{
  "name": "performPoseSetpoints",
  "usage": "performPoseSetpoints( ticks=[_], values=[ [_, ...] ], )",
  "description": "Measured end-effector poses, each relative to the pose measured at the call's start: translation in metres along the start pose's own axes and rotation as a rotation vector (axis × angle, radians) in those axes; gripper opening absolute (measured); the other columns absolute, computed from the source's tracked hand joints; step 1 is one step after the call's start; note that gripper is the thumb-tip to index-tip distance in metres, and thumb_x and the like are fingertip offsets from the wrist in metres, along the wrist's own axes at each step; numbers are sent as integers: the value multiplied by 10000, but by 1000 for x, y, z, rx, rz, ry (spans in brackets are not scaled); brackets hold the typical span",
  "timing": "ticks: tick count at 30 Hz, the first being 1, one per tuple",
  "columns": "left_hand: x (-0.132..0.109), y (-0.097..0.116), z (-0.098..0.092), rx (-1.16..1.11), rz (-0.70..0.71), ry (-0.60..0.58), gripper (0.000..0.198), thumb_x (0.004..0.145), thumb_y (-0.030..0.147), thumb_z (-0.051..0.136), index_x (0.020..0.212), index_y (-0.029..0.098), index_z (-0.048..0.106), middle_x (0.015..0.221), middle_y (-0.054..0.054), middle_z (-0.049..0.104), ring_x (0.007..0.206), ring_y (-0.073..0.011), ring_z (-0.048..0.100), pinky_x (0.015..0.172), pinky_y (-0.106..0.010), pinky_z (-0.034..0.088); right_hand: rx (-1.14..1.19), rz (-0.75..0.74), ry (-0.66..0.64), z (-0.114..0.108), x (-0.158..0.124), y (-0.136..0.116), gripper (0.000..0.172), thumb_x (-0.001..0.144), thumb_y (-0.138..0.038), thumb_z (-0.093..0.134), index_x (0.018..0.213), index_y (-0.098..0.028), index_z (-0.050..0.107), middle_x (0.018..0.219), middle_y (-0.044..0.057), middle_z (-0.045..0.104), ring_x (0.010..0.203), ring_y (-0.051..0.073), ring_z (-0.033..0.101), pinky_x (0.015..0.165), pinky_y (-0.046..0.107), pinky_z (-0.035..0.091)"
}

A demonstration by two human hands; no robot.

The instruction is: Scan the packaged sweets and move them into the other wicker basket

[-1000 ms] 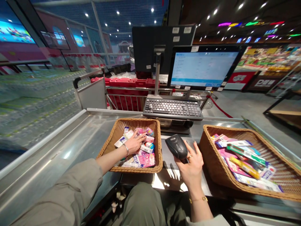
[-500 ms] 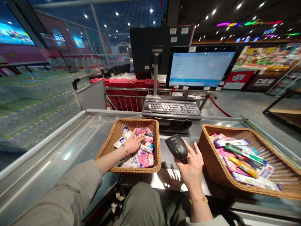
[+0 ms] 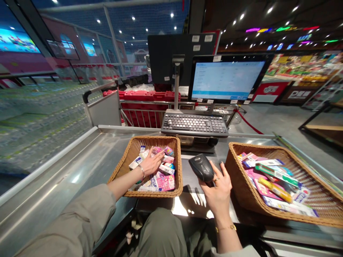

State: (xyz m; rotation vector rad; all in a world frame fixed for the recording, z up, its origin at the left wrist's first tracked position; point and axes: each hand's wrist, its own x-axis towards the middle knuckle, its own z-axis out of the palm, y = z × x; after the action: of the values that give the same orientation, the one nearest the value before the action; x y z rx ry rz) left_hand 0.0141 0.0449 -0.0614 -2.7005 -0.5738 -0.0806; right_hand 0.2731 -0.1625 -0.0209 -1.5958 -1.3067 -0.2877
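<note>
My left hand [image 3: 152,163] lies with outstretched fingers on top of small packaged goods inside the left wicker basket [image 3: 119,175]. Around its fingers are a pink packet [image 3: 166,182], white-and-blue boxes and colourful wrapped pieces; what lies under the palm is hidden. My right hand [image 3: 218,189] is wrapped round a black barcode scanner [image 3: 201,167], held above the counter between the two baskets. To its right stands the other wicker basket [image 3: 242,191]. In that basket are a green-and-white box [image 3: 277,175], a yellow tube [image 3: 276,190] and several other packs.
Behind the baskets a keyboard [image 3: 195,123] sits below a lit monitor [image 3: 226,79]. A second, dark screen [image 3: 163,59] faces away from it. The metal counter [image 3: 88,157] has a raised rim at left. A shopping cart [image 3: 142,114] stands beyond.
Both hands keep nearly the same place and grip. The view has shifted very slightly; nothing has visibly been picked up or put down.
</note>
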Motion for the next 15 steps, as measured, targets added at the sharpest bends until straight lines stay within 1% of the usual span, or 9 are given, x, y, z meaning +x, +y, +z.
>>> performPoseSetpoints(
  ticks=[4, 8, 11, 15],
  values=[
    [-1, -5, -8, -8, -44, 2, 279, 979, 159, 380, 975, 159, 659, 1522, -122, 431, 1460, -257, 308, 1159, -669, -107, 10, 12, -1, 1, 0, 0, 105, 767, -300, 666, 806, -202, 668, 1239, 99, 675, 1367, 340, 419, 1066, 606, 365],
    [-5, -11, -22, -25, -86, -3, 239, 971, 171, 416, 1011, 170, 652, 1536, -106, 412, 1469, -271, 280, 1150, -678, -115, 30, 31, 2, 2, -1, -1, 87, 757, -287, 666, 790, -207, 669, 1238, 90, 673, 1371, 333, 414, 1082, 593, 352],
    [-6, -11, -33, -30, -112, -7, 215, 978, 211, 437, 1021, 166, 642, 1529, -125, 419, 1473, -287, 268, 1127, -707, -116, 36, 38, 4, 2, -1, -2, 90, 761, -296, 660, 788, -211, 671, 1240, 85, 672, 1375, 327, 408, 1089, 588, 344],
    [-6, -8, -47, -50, -167, 38, 184, 973, 248, 480, 1017, 177, 644, 1526, -123, 425, 1473, -298, 263, 1110, -737, -101, 26, 29, 9, 2, -1, -3, 96, 763, -301, 659, 778, -206, 669, 1239, 86, 674, 1374, 327, 408, 1086, 603, 341]
  ],
)
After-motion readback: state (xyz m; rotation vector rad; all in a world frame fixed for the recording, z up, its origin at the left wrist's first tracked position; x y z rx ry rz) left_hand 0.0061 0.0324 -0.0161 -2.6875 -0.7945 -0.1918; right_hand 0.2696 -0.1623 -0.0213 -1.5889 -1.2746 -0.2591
